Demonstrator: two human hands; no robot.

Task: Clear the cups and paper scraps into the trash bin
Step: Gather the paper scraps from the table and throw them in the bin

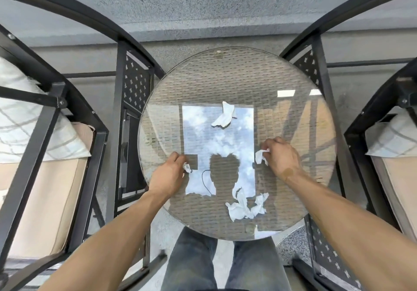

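Note:
On a round glass-topped table lie white paper scraps. My left hand rests at the table's left edge with its fingers closed on a small crumpled scrap. Over the right half, my right hand pinches a larger crumpled scrap. One loose scrap lies toward the far middle. A bigger torn piece sits near the front edge, touching a smaller scrap on its right. No cups and no trash bin are in view.
Black metal chairs stand on both sides: the left chair and the right chair, each with beige cushions and a white pillow. The glass reflects sky and my silhouette. My legs stand at the front edge. Grey textured wall lies beyond.

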